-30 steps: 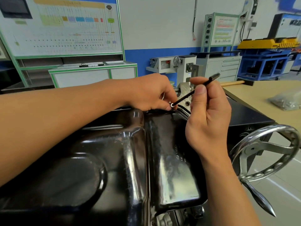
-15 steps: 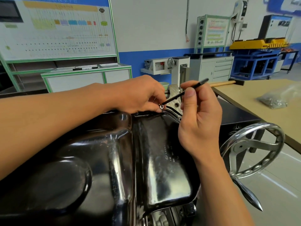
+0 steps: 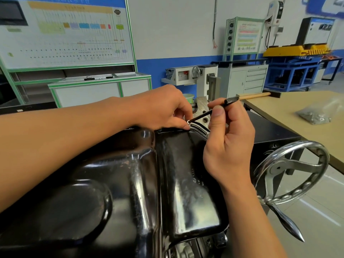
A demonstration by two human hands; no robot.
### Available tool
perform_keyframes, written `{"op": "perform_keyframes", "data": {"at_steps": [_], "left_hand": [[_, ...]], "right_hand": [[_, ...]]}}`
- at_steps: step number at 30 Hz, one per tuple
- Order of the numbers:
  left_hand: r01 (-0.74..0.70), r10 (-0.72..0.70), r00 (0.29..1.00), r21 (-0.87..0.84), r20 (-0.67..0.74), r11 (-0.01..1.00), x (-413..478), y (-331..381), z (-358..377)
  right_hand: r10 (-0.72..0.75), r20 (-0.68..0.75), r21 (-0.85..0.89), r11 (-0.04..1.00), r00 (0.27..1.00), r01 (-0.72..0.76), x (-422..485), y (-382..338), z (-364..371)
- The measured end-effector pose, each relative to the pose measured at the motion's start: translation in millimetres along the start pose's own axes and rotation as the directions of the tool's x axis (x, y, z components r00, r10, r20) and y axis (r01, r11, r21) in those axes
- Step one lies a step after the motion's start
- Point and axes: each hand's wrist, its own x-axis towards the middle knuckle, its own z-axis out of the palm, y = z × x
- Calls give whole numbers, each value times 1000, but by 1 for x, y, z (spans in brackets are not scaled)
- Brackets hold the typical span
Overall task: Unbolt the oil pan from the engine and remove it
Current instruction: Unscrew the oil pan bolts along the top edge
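The glossy black oil pan (image 3: 176, 183) fills the lower middle of the head view, bottom side up on the engine. My right hand (image 3: 227, 144) pinches a thin black hex key (image 3: 210, 111) that slants down to the left, its tip at the pan's far flange. My left hand (image 3: 163, 108) rests on that far edge, fingertips closed around the key's lower end (image 3: 189, 122). The bolt itself is hidden under the fingers.
A chrome handwheel (image 3: 290, 172) with a pointed crank handle sticks out at the right of the engine stand. Beyond it a wooden bench (image 3: 290, 108) holds a plastic bag of hardware (image 3: 316, 116) and a wooden-handled tool (image 3: 255, 95). Cabinets and a wiring board line the back.
Both hands stay at the far flange with the key in place; my view has shifted slightly, and the right hand's grip on the key looks much the same.
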Motion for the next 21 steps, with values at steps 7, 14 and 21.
{"op": "perform_keyframes", "data": {"at_steps": [7, 14, 21], "left_hand": [[-60, 61, 998, 154, -6, 986, 2, 2, 2], [-143, 123, 990, 391, 76, 909, 5, 8, 2], [-196, 111, 979, 651, 170, 733, 14, 11, 4]], "right_hand": [[-2, -116, 28, 1000, 993, 5, -4, 1, 0], [48, -249, 117, 993, 967, -19, -6, -2, -8], [186, -195, 112, 980, 963, -166, -19, -5, -10]]}}
